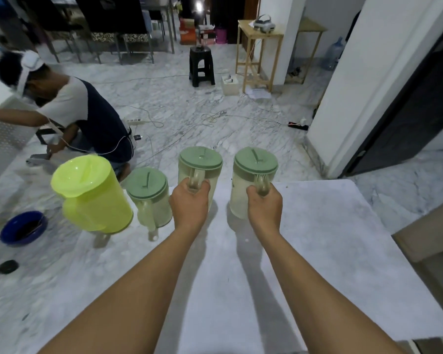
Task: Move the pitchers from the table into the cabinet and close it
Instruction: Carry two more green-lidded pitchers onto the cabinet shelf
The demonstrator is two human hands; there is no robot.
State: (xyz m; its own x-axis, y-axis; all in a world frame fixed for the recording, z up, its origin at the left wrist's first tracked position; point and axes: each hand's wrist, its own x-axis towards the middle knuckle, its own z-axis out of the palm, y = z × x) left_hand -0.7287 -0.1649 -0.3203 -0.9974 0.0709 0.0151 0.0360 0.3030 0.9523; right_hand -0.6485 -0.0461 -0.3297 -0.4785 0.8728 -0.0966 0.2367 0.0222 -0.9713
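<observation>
Both hands gripping pitcher handles at frame centre.
Left grip (189, 200) closed round handle of centre pitcher (200, 172); right grip (264, 201) closed round handle of right pitcher (253, 175). Small pitcher (150, 198) and yellow pitcher (92, 192) stand centre-left on white bench (317, 251).

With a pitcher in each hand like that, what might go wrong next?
The left hand and right hand each grip only a handle, so either clear pitcher might swing or tip. The left one could knock the small pitcher standing close beside it, near the table edge.
</observation>
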